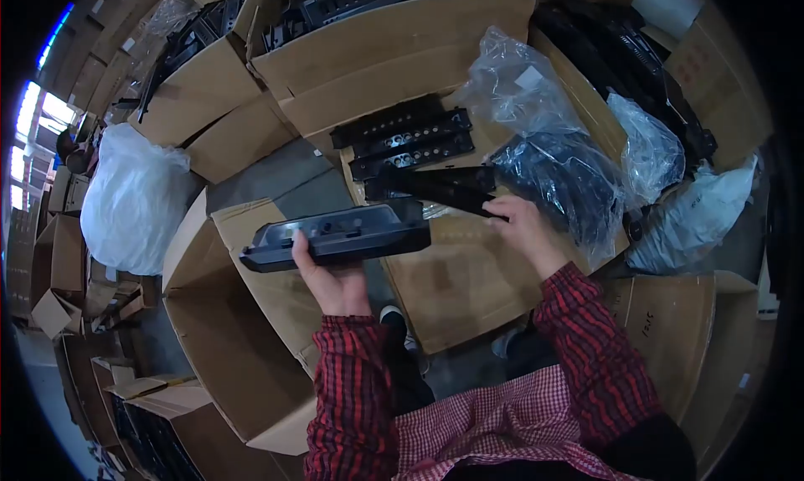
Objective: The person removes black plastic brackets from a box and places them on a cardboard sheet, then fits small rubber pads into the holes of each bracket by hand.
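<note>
My left hand (pixel 335 287) is closed around a long black plastic housing (pixel 377 244), thumb over its near edge and palm beneath it. The hollow, ribbed inside of the housing faces up. My right hand (pixel 526 231) pinches the near right end of a flat black strip (pixel 448 196), which slants across another dark piece on the cardboard. Just beyond lie black bars with rows of round holes (pixel 410 156), side by side. A dark part wrapped in clear plastic (pixel 557 179) rests to the right of the strip.
An open cardboard box (pixel 226 338) stands at the left, beside a white plastic bundle (pixel 130 200). Boxes of black parts (pixel 360 7) line the back. Bagged pieces (pixel 703 217) lie at the right, near another open carton (pixel 670 330). My shoes show below the cardboard sheet (pixel 461 301).
</note>
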Demonstrator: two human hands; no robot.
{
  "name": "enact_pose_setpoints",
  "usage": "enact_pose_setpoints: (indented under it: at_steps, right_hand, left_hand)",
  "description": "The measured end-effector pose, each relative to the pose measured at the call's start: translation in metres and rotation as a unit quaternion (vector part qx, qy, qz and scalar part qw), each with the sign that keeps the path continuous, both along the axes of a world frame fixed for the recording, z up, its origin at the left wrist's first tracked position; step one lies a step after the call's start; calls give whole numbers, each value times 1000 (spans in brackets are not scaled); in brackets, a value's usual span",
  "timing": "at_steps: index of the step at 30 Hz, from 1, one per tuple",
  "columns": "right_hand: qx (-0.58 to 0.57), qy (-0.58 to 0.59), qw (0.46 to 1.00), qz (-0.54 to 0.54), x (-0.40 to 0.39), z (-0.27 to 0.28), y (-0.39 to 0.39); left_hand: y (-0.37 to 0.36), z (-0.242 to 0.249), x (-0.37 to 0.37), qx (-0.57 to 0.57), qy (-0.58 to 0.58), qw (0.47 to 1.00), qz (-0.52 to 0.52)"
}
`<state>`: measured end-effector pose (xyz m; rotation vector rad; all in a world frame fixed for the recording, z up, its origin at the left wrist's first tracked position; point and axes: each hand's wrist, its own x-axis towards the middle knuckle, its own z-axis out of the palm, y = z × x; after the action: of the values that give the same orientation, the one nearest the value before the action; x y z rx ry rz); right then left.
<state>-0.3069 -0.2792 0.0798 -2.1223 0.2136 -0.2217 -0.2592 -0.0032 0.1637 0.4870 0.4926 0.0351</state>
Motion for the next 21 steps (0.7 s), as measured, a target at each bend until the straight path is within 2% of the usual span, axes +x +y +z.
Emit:
enact_pose_setpoints:
  at_steps: [2,4,6,7,11,13,14,15,16,17,18,20,21]
  right_hand:
    - [-200,-67,975,67,0,-27,4]
    - [-199,-17,977,76,1,-40,20]
    - [-289,58,950,102,6,-55,32]
    - [-285,3,955,81,11,-66,33]
    - [-308,-64,948,55,36,-77,26]
    - [-229,-94,968,36,45,-52,24]
    - [-231,-97,967,39,49,-35,25]
    - [-21,-53,998,8,52,-13,27]
    - [190,-3,981,-24,52,14,30]
    - [381,111,918,-23,47,56,39]
    - [378,109,919,-24,46,63,42]
    - [562,199,791,139,42,72,48]
    - [511,185,823,167,38,85,54]
  left_hand:
    - [9,-1,12,61,-48,996,31]
    - [7,12,13,118,-74,990,19]
    - [0,16,19,128,-70,989,9]
    - [-3,15,22,141,-69,988,-3]
    - [-12,0,33,96,-18,995,-30]
    - [-12,-10,39,33,7,994,-103]
    - [-15,-12,41,30,7,992,-122]
    - [-18,-14,41,24,4,989,-144]
    - [-22,-15,39,19,3,986,-167]
    - [-27,-14,36,10,-12,980,-199]
    - [-31,-14,32,11,-22,973,-231]
    - [-33,-12,26,11,-28,951,-309]
    - [-34,-7,25,10,-27,951,-309]
